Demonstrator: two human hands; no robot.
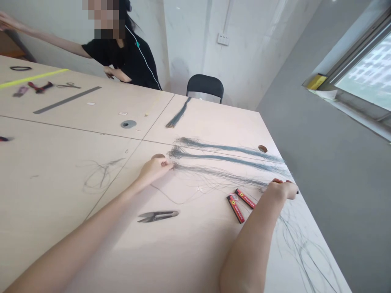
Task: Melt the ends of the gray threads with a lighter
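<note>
My left hand (158, 170) pinches the left end of the nearest bundle of thin grey-green strands (220, 174), which lies stretched across the table. At its other end my right hand (282, 188) has its fingers closed around the strands, near the table's right edge. Beyond it, two blue-green strand bundles (226, 157) lie roughly parallel, with tangled, curly left ends. One loose strand (177, 202) curves out below my left hand. Thread snips (158, 216) lie between my forearms. Beside my right forearm are two small red-and-black packets (236, 209).
Loose strands (301, 248) spread along the right edge. Another bundle (179, 114) lies farther back. A tangle (102, 175), a grey ring (128, 124), a grey strip (67, 100) and pliers (40, 87) are on the left. A person (122, 53) sits across, near a black chair (205, 86).
</note>
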